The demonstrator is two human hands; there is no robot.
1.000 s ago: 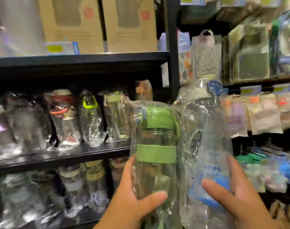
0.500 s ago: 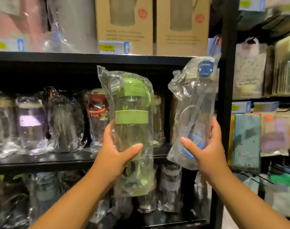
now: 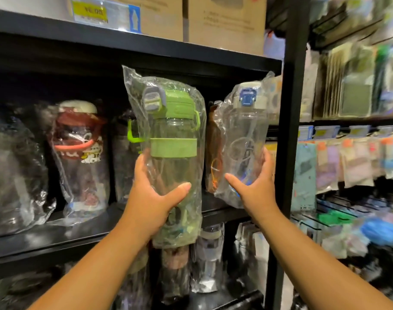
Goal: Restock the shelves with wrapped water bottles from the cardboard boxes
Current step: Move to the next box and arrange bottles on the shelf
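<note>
My left hand (image 3: 153, 198) is wrapped round the lower half of the green-lidded bottle (image 3: 173, 139), thumb across the front of the wrapper and fingers round its left side. The bottle stands upright above the hand at the centre of the frame. It is held in front of the middle shelf (image 3: 57, 240), with its bagged bottom hanging below the shelf edge.

My right hand (image 3: 256, 189) grips the lower part of the blue-capped bottle (image 3: 244, 135), thumb on its left face and fingers on its right. This bottle is right of centre, just left of the black upright post (image 3: 291, 130), with its top leaning slightly right. I cannot tell whether its base touches the shelf.

The green one has a clear body, a green lid with a grey clasp and a green band round it. Its loose, crinkled clear bag rises above the lid. The other is clear with a pale lid and a blue clasp, and is bagged the same way.

The middle shelf holds a row of wrapped bottles, among them a red-strapped bottle (image 3: 79, 153) left of centre. More wrapped bottles (image 3: 210, 253) stand on the shelf below. Cardboard boxes (image 3: 227, 21) sit on the top shelf, with a yellow price label (image 3: 90, 12) at the upper left. Blurred hanging packets (image 3: 352, 157) fill the right side
</note>
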